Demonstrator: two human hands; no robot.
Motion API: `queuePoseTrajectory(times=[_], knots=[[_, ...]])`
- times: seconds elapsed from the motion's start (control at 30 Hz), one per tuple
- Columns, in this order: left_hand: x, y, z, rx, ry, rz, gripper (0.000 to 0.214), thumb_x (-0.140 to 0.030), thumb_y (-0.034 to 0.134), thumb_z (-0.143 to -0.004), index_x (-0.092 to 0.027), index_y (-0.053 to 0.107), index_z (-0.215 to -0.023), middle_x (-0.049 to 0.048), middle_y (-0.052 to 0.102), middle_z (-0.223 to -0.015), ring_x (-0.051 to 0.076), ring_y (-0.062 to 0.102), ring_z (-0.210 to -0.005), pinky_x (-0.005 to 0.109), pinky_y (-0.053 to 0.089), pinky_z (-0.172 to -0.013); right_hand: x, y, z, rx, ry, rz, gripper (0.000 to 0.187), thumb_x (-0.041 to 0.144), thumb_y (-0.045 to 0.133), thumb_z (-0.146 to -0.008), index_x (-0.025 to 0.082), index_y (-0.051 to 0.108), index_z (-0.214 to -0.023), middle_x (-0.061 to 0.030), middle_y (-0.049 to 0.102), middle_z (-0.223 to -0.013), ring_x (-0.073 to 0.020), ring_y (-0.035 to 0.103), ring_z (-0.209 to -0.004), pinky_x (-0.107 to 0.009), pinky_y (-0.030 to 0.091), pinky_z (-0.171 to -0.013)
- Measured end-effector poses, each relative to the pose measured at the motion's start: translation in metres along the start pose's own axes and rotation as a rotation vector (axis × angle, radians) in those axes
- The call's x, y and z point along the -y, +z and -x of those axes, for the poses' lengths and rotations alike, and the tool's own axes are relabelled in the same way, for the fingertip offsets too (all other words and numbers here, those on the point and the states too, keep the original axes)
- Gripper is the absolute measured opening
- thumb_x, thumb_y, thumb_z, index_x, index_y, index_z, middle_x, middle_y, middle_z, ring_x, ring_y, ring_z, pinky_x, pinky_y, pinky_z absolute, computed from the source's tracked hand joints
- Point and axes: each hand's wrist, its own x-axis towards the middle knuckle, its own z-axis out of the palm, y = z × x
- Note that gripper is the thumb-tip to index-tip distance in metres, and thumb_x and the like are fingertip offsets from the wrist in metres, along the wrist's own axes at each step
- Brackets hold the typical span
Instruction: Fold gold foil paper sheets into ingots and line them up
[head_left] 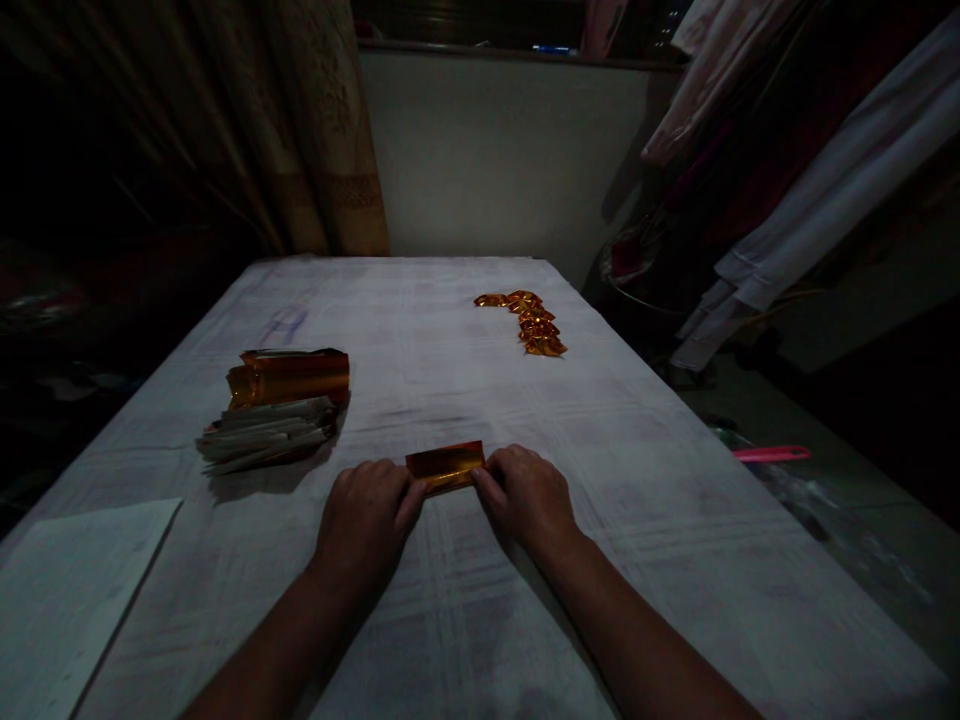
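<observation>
A small sheet of shiny gold paper, folded into a strip, lies on the pale table in front of me. My left hand pinches its left end with curled fingers. My right hand pinches its right end the same way. Both hands rest on the tabletop, knuckles up. A stack of gold paper sheets lies to the left, its pale edges fanned out. A row of several folded gold pieces sits farther back on the right.
A white sheet of paper lies at the near left corner. A curtain hangs behind the table on the left. Clothes hang at the right. A pink object lies on the floor beyond the table's right edge.
</observation>
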Motion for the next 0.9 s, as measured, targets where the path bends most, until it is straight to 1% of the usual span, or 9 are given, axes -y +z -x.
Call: queuePoseTrajectory(times=[0.17,0.3,0.53,0.73,0.9], knots=[[-0.0010,0.0003,0.0008,-0.007,-0.005,-0.016,0.028,-0.034,0.051,-0.097,-0.020,0.063,-0.076,0.0055,0.064,-0.075,0.025,0.061,-0.076,0.037,0.039,-0.072,-0.0010,0.0034,0.0000,-0.037,-0.001,-0.001,0.017,0.032,0.068,-0.091,0.022,0.065,-0.077,-0.0023,0.069,-0.081,-0.0193,0.063,-0.077,-0.031,0.035,-0.065],[-0.0013,0.0012,0.0010,-0.031,-0.007,0.002,0.028,-0.034,0.051,-0.097,-0.020,0.062,-0.076,0.0049,0.064,-0.076,0.024,0.060,-0.076,0.037,0.038,-0.072,-0.0010,0.0049,-0.0010,-0.035,0.002,-0.001,0.019,0.034,0.067,-0.091,0.022,0.064,-0.076,-0.0022,0.068,-0.080,-0.0194,0.062,-0.076,-0.031,0.034,-0.064],[-0.0040,-0.0029,-0.0008,0.019,-0.029,-0.023,0.026,-0.034,0.054,-0.095,-0.020,0.063,-0.076,0.0050,0.064,-0.074,0.025,0.061,-0.076,0.038,0.038,-0.072,-0.0017,0.0063,-0.0011,-0.041,0.000,0.002,0.019,0.033,0.067,-0.090,0.022,0.064,-0.075,-0.0027,0.068,-0.079,-0.0202,0.062,-0.076,-0.032,0.035,-0.064],[-0.0040,-0.0030,-0.0003,-0.004,-0.024,-0.030,0.026,-0.033,0.052,-0.096,-0.020,0.063,-0.077,0.0047,0.064,-0.075,0.024,0.060,-0.077,0.036,0.039,-0.072,-0.0017,0.0075,-0.0002,-0.075,-0.007,-0.008,0.020,0.033,0.066,-0.090,0.023,0.062,-0.073,-0.0023,0.066,-0.075,-0.0195,0.061,-0.073,-0.031,0.034,-0.062],[-0.0029,-0.0026,-0.0011,0.021,-0.025,-0.056,0.025,-0.034,0.054,-0.095,-0.020,0.062,-0.076,0.0044,0.065,-0.074,0.024,0.060,-0.076,0.037,0.039,-0.073,-0.0012,0.0079,-0.0005,-0.067,0.001,-0.010,0.019,0.033,0.068,-0.089,0.023,0.063,-0.074,-0.0020,0.067,-0.077,-0.0195,0.061,-0.074,-0.031,0.034,-0.063]])
